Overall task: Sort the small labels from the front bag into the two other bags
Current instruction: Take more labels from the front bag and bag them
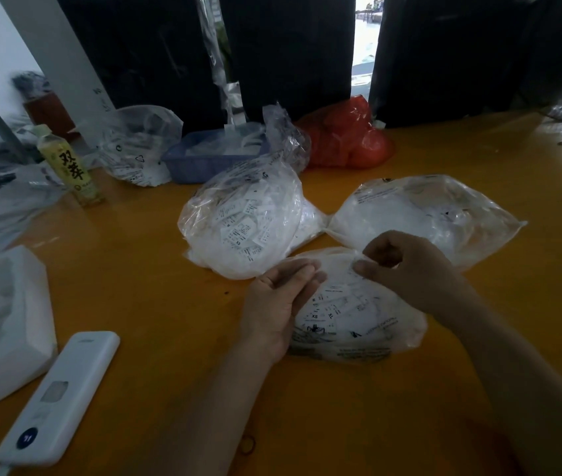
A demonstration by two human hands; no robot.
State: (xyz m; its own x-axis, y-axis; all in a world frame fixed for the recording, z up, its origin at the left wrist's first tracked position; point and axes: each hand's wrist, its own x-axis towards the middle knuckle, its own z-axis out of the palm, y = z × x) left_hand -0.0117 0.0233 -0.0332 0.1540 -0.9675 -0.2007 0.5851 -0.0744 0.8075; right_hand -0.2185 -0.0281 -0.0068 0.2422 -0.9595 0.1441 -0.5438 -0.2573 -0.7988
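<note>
- Front bag [358,324]: clear plastic, lying flat on the orange bench [156,276] directly before the person; small labels [324,309] show through the film, some marked XS and XL.
- Left hand [279,304]: resting against the left edge of the front bag, palm turned inward, fingers nearly straight along the plastic; grip released, nothing grasped.
- Right hand [406,266]: at the bag's far upper edge, fingers curled and thumb meeting them on the film; grip pinching the front bag (whether a label is also caught in the pinch cannot be told).
- Left rear bag [242,218]: bulging, well filled with white labels, standing just beyond the left hand.
- Right rear bag [427,214]: flatter, holding fewer labels, lying beyond the right hand; its near corner meets the left rear bag.
- Further back: a blue tray [204,159], a red bag [348,139] and another clear bag [138,146].
- Left side of bench: a yellow-labelled bottle [70,166], upright; a white box [1,321]; a white remote-shaped device [59,396] near the front edge.
</note>
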